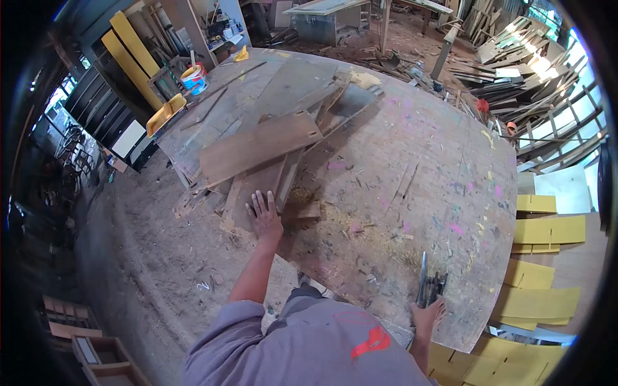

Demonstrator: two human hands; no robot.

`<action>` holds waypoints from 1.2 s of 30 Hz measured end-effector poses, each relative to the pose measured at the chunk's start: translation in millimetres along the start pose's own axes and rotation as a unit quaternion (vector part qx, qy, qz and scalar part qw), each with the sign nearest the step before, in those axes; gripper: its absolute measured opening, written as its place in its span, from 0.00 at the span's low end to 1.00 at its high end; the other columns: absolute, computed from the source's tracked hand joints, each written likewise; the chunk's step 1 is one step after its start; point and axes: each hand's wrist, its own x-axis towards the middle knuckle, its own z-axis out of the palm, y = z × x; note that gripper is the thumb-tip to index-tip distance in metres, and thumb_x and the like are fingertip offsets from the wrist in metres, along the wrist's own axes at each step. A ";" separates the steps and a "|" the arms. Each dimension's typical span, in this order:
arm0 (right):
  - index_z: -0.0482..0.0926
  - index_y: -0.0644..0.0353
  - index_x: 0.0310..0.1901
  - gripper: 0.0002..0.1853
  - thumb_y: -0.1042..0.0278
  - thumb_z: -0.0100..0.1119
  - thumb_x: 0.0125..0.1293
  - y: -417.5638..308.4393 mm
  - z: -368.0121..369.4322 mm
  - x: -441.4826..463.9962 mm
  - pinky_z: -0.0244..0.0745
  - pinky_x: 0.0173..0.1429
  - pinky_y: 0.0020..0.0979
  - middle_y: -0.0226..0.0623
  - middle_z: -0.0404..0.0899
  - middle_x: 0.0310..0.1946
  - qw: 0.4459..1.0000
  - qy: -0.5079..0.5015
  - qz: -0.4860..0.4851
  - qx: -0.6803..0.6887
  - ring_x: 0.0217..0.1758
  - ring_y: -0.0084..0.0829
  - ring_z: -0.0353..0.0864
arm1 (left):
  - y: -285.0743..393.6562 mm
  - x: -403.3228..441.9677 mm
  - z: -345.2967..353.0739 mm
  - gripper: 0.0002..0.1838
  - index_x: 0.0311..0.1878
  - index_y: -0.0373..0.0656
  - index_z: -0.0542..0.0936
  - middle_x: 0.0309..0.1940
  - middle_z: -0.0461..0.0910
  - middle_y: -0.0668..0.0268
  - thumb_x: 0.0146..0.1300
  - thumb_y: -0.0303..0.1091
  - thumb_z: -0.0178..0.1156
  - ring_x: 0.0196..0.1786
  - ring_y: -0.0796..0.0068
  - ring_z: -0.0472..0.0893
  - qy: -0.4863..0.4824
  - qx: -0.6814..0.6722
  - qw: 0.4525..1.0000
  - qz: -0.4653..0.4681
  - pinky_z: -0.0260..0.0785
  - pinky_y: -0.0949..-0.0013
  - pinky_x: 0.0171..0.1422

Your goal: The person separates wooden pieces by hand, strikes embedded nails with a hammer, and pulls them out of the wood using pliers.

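My left hand (265, 217) lies with fingers spread on a brown wooden board (248, 193) in the pile at the left of the worktable. Across that pile rests another wide brown plank (257, 147). A short wood block (302, 211) sits just right of my left hand. My right hand (427, 315) is low at the table's near right, its fingers around the lower end of a dark metal tool (423, 280) with a long, narrow, pointed part. The tool's exact kind is unclear, and the palm hides part of it.
Sawdust and wood scraps litter the paint-spotted worktable (399, 167). At its far left stand a paint bucket (194, 80) and a yellow tray (166, 114). Yellow panels (547, 229) lie beyond the right edge. Scrap wood (508, 64) is heaped at the back right.
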 end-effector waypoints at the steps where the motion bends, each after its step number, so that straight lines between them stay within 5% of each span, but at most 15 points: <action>1: 0.58 0.72 0.75 0.61 0.59 0.83 0.41 5.4 8.1 5.1 0.53 0.84 0.52 0.68 0.61 0.76 1.000 -0.002 0.015 -0.015 0.80 0.65 0.59 | -6.7 2.5 10.4 0.46 0.83 0.47 0.58 0.84 0.53 0.47 0.64 0.40 0.67 0.87 0.47 0.50 0.023 0.027 0.999 0.005 0.37 0.35 0.88; 3: 0.54 0.76 0.78 0.66 0.57 0.84 0.39 9.8 17.2 20.0 0.53 0.86 0.51 0.70 0.60 0.76 0.999 -0.007 0.036 -0.029 0.81 0.64 0.58 | -19.4 12.3 34.1 0.44 0.83 0.49 0.58 0.84 0.53 0.49 0.65 0.35 0.63 0.87 0.49 0.51 0.072 0.079 0.994 0.008 0.38 0.37 0.89; 6: 0.52 0.79 0.77 0.70 0.55 0.84 0.35 18.2 20.6 30.9 0.56 0.85 0.50 0.72 0.62 0.74 0.997 -0.015 0.065 -0.042 0.81 0.63 0.59 | -33.1 28.5 15.5 0.37 0.84 0.50 0.59 0.84 0.54 0.50 0.71 0.33 0.53 0.86 0.48 0.54 0.011 0.022 1.000 0.016 0.40 0.33 0.88; 17: 0.38 0.79 0.81 0.78 0.58 0.87 0.36 23.2 28.8 34.8 0.58 0.85 0.45 0.73 0.56 0.79 0.997 -0.034 0.071 0.024 0.83 0.61 0.58 | -108.0 80.6 46.8 0.39 0.82 0.47 0.61 0.85 0.54 0.49 0.67 0.30 0.57 0.86 0.45 0.52 0.026 -0.028 0.997 0.072 0.36 0.30 0.87; 25: 0.43 0.73 0.82 0.78 0.58 0.89 0.34 8.6 51.8 7.4 0.62 0.83 0.47 0.70 0.62 0.76 0.998 0.033 0.043 0.020 0.80 0.61 0.63 | -153.5 124.8 27.4 0.54 0.86 0.47 0.53 0.86 0.48 0.51 0.56 0.28 0.67 0.88 0.46 0.46 -0.063 -0.071 0.981 0.169 0.31 0.30 0.87; 28: 0.43 0.73 0.82 0.77 0.59 0.88 0.34 -2.6 50.2 1.0 0.60 0.83 0.47 0.68 0.64 0.74 0.998 0.019 0.043 0.044 0.80 0.56 0.64 | -161.4 129.6 21.7 0.55 0.85 0.46 0.57 0.86 0.50 0.50 0.53 0.29 0.71 0.88 0.48 0.47 -0.054 -0.103 0.976 0.186 0.32 0.34 0.89; 30: 0.63 0.76 0.75 0.60 0.62 0.85 0.38 18.5 77.2 12.8 0.74 0.72 0.46 0.61 0.79 0.62 0.992 0.083 -0.009 0.095 0.67 0.52 0.80 | -169.2 120.7 29.5 0.52 0.83 0.45 0.61 0.85 0.52 0.50 0.54 0.30 0.73 0.88 0.48 0.49 -0.028 -0.111 0.972 0.205 0.34 0.38 0.89; 33: 0.81 0.74 0.53 0.32 0.64 0.80 0.47 -34.1 82.9 -7.1 0.85 0.42 0.41 0.48 0.87 0.40 0.976 0.014 0.033 0.217 0.39 0.43 0.89 | -184.6 103.0 11.8 0.49 0.82 0.45 0.62 0.84 0.55 0.50 0.57 0.32 0.74 0.87 0.47 0.50 -0.057 -0.191 0.950 0.239 0.39 0.40 0.89; 36: 0.83 0.59 0.30 0.12 0.60 0.70 0.59 -68.1 122.6 -28.3 0.67 0.18 0.33 0.32 0.79 0.19 0.890 -0.065 0.147 0.427 0.15 0.28 0.76 | -219.0 69.5 -6.2 0.42 0.77 0.44 0.70 0.82 0.60 0.49 0.59 0.33 0.74 0.84 0.44 0.56 -0.026 -0.286 0.920 0.267 0.48 0.43 0.87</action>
